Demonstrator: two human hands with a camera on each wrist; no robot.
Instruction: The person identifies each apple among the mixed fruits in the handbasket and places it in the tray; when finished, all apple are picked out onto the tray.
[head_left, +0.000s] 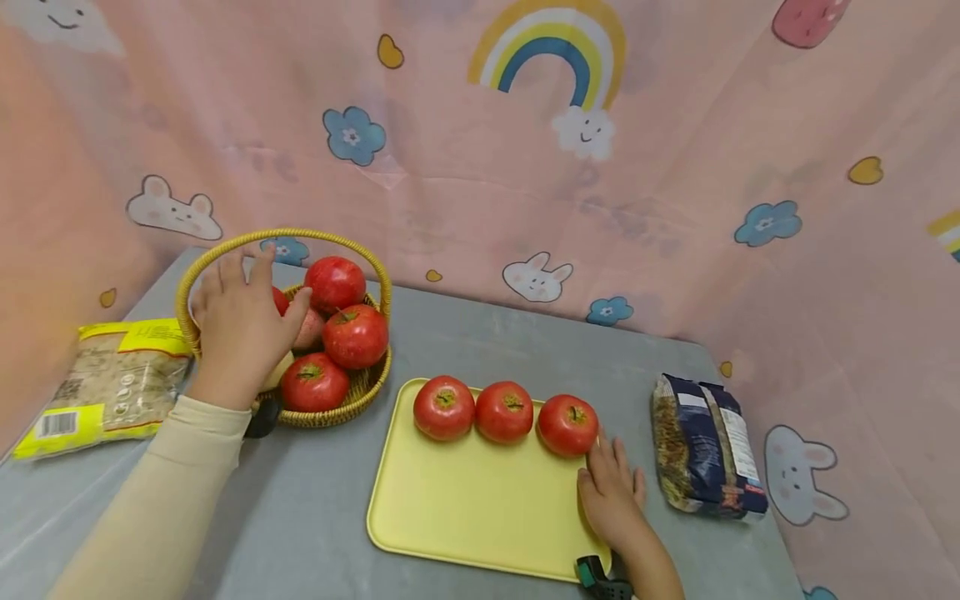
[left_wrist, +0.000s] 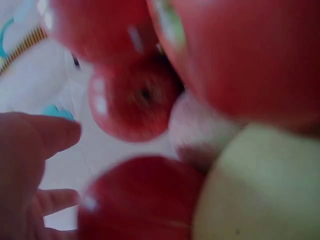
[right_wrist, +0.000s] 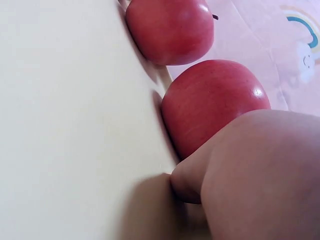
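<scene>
A yellow wicker basket (head_left: 360, 408) with a tall handle holds several red apples (head_left: 356, 337), a pinkish round fruit (left_wrist: 200, 127) and a pale yellow fruit (left_wrist: 265, 187). My left hand (head_left: 243, 321) is over the basket's left side, fingers spread beside a red apple (left_wrist: 142, 200) and gripping nothing. On the yellow tray (head_left: 480, 508), three red apples stand in a row along the far edge. At the tray's right side, my right hand (head_left: 615, 500) rests with extended fingers against the rightmost apple (head_left: 567, 425); the right wrist view shows the thumb close to that apple.
A yellow and clear plastic bag (head_left: 123, 383) lies left of the basket. To the right of the tray is a dark blue packet (head_left: 705, 450). A pink curtain (head_left: 450, 217) with printed figures hangs behind the grey table (head_left: 300, 500).
</scene>
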